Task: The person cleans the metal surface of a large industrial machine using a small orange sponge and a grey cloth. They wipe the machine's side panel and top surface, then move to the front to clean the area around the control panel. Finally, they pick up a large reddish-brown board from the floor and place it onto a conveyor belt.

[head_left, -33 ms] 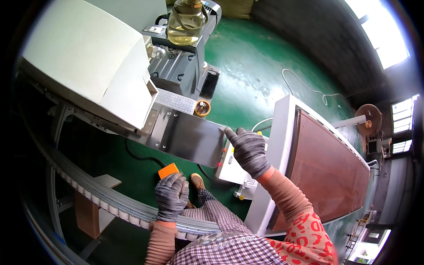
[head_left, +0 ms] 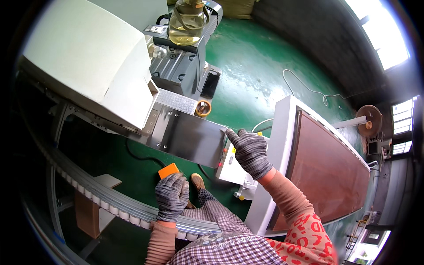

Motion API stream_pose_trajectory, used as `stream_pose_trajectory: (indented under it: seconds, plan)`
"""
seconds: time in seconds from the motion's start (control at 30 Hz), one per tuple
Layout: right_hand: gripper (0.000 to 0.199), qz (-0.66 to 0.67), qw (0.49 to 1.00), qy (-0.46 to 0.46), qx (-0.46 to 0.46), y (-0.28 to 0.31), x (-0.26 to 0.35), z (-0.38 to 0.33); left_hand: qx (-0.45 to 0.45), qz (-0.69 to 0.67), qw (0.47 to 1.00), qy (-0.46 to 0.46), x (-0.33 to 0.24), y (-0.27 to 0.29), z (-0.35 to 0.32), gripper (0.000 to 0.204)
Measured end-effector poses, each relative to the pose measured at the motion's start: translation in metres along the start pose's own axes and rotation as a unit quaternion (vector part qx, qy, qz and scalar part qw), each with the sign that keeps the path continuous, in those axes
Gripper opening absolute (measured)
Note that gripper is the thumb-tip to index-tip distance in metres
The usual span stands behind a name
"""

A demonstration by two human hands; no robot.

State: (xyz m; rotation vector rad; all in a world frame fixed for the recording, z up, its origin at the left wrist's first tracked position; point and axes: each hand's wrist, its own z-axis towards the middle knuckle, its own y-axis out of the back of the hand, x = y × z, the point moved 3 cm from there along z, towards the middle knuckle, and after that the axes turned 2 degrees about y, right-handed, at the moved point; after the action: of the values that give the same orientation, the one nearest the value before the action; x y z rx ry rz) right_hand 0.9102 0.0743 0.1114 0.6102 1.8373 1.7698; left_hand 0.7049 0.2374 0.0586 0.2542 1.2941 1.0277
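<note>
Left hand on the orange block, right hand at the steel plate's corner.

The left hand [head_left: 171, 195] is curled shut on the orange block [head_left: 168, 170], which juts up and away from its knuckles. The steel plate [head_left: 187, 136] lies above that hand, long axis running left to right. The right hand [head_left: 249, 152], fingers spread flat, touches the plate's near right corner, nearer to it than the left.

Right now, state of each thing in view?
Left hand: gloved, closed on orange block.
Right hand: gloved, fingers spread, resting at the steel plate edge.
Jug: upright, part full of yellowish liquid.
Brown panel: lying flat in its white frame.
</note>
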Motion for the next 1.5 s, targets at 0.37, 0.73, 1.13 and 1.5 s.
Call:
stream_pose_trajectory:
  seconds: [0.37, 0.73, 1.13, 1.5]
  plan:
    - [0.039, -0.011, 0.998, 0.055, -0.042, 0.009, 0.017, 0.007, 0.000, -0.002, 1.000, 0.003, -0.001, -0.001, 0.002, 0.014]
    - [0.029, 0.000, 0.999, 0.038, -0.026, 0.007, 0.023, 0.042, 0.000, -0.001, 1.000, 0.010, -0.001, -0.001, 0.001, 0.013]
    - [0.037, -0.047, 0.996, 0.062, -0.047, 0.021, 0.032, 0.014, -0.006, 0.011, 1.000, 0.023, 0.003, 0.002, -0.001, 0.012]
    - [0.034, 0.023, 0.997, -0.041, -0.068, 0.012, 0.006, 0.005, 0.012, 0.009, 1.000, 0.025, 0.004, -0.004, -0.002, 0.013]
